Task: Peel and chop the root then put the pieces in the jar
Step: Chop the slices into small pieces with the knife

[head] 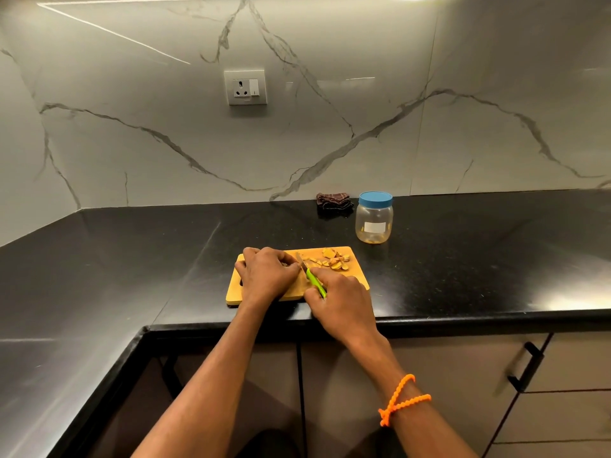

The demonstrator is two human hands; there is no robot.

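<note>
Black stone makes up the countertop [132, 259], with a wooden cutting board [297, 289] lying near its front edge. Behind the board and to its right stands the clear jar [374, 219], its blue lid [375, 199] on; a few pieces seem to lie at its bottom, though at this size I can't be sure. A dark folded cloth [334, 200] sits just beside the jar, against the wall.

On the board, the left hand [266, 276] curls over the root [291, 264], pinning it down; almost all of it is hidden under the fingers. The right hand [340, 299] grips the green handle of a small knife [309, 276], blade down at the left fingertips. Cut pieces [334, 259] are heaped at the board's far right corner.

The step in hand looks like chopping. To do it well, keep the left fingertips tucked back from the blade, take thin even slices, and walk the holding hand back as the root shortens. The lid must come off before anything goes in.
</note>
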